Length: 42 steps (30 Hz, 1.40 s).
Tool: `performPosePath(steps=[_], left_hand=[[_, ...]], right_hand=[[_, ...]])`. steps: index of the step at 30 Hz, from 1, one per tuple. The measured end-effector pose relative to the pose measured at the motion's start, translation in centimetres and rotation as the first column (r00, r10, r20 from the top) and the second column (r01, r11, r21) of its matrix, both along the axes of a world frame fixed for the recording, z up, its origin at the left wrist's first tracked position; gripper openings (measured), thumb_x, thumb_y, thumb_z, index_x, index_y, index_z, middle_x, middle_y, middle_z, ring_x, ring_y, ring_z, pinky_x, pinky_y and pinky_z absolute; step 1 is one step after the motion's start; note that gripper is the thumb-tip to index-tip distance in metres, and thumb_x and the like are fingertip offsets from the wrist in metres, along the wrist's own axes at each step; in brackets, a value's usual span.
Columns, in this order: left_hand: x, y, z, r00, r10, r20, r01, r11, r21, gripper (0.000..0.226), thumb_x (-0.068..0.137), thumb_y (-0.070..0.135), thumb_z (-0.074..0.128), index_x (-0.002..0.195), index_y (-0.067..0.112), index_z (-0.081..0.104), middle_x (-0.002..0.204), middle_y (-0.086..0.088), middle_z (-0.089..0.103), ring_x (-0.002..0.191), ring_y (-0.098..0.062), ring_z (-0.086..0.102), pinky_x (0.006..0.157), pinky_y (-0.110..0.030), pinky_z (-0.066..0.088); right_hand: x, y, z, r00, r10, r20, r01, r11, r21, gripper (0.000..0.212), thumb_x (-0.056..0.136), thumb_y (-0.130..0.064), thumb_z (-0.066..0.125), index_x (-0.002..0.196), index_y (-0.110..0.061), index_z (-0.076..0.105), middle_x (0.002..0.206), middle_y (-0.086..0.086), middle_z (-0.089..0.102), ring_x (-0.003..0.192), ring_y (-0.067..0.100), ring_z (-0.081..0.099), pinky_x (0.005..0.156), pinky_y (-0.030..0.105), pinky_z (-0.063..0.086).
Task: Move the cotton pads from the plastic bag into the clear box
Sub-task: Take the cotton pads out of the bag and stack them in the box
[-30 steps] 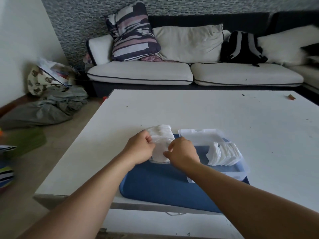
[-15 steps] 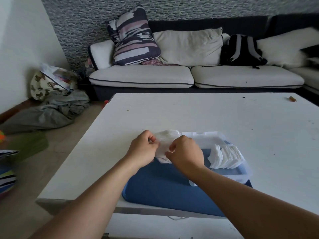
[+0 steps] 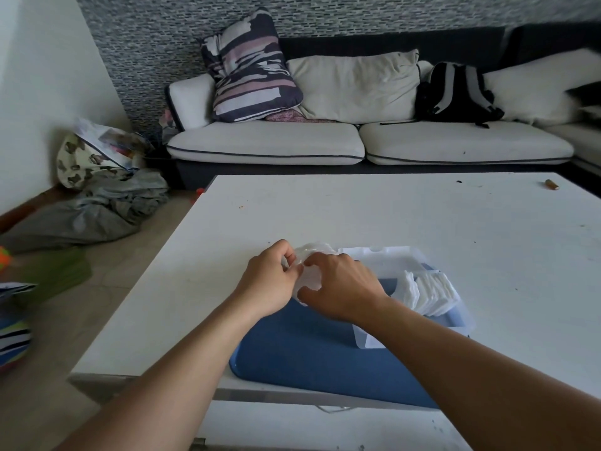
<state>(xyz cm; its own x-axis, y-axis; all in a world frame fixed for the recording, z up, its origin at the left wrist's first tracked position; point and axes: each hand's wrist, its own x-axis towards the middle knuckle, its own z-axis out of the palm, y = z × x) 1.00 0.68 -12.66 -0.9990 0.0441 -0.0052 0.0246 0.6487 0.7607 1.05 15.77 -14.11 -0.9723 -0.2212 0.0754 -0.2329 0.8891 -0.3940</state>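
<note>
White worktop, sofa behind. We are pinching the plastic bag between both hands: left hand curling round its left edge, right hand gripping its right side. Cotton pads are lying stacked in the clear box, which is sitting on a blue tray just right of the bag.

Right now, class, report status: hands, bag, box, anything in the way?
Left hand and right hand both gripping crinkled clear plastic bag. White cotton pads already stacked in clear plastic box. Nothing blocking.
</note>
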Motion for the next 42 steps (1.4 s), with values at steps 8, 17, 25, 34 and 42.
performPosePath(steps=[8,17,25,34,42], left_hand=[[0.0,-0.2,-0.1,1.000,-0.022,0.001,0.022,0.999,-0.044,0.018,0.099,0.027,0.060,0.085,0.020,0.051,0.085,-0.007,0.068,0.085,-0.038,0.068,0.073,-0.052,0.061],[-1.3,-1.0,-1.8,0.993,0.107,0.051,-0.106,0.994,-0.036,0.013,0.098,0.019,0.056,0.089,0.013,0.049,0.091,-0.006,0.060,0.079,-0.024,0.055,0.076,-0.045,0.059],[-1.0,-1.1,-1.5,0.974,-0.016,0.227,0.062,0.978,-0.197,0.020,0.081,0.005,0.047,0.066,0.016,0.039,0.064,-0.001,0.043,0.060,-0.020,0.037,0.054,-0.027,0.031],[1.2,1.9,3.1,0.889,-0.258,0.378,-0.172,0.576,0.799,0.041,0.089,0.032,0.060,0.118,0.002,0.064,0.108,-0.018,0.068,0.101,-0.032,0.067,0.095,-0.049,0.056],[1.7,3.4,2.9,0.907,-0.273,0.320,-0.152,0.495,0.856,0.036,0.104,0.028,0.051,0.132,0.007,0.063,0.124,-0.018,0.071,0.114,-0.031,0.069,0.096,-0.043,0.057]], right_hand=[[-0.8,0.1,-1.4,1.000,-0.003,-0.006,0.003,1.000,0.013,0.040,0.097,-0.027,0.057,0.136,-0.033,0.054,0.117,0.008,0.067,0.098,0.032,0.066,0.072,0.033,0.047],[-0.7,0.9,-0.1,0.979,0.065,0.193,-0.005,0.955,-0.296,0.020,0.085,-0.023,0.067,0.102,-0.026,0.057,0.096,0.002,0.060,0.066,0.022,0.058,0.053,0.029,0.050],[1.0,5.8,3.3,0.854,0.324,0.406,0.215,0.492,-0.844,0.005,0.093,-0.015,0.066,0.098,-0.015,0.064,0.075,0.004,0.058,0.054,0.013,0.045,0.043,0.021,0.023],[0.9,6.6,2.6,0.868,0.331,0.369,0.169,0.501,-0.849,0.031,0.096,-0.022,0.064,0.125,-0.012,0.066,0.107,0.009,0.071,0.091,0.019,0.059,0.073,0.030,0.041],[0.7,5.1,3.0,0.997,-0.047,-0.062,-0.016,0.650,-0.760,0.024,0.081,-0.013,0.082,0.100,-0.027,0.077,0.100,-0.013,0.076,0.079,0.018,0.069,0.074,0.025,0.060]])
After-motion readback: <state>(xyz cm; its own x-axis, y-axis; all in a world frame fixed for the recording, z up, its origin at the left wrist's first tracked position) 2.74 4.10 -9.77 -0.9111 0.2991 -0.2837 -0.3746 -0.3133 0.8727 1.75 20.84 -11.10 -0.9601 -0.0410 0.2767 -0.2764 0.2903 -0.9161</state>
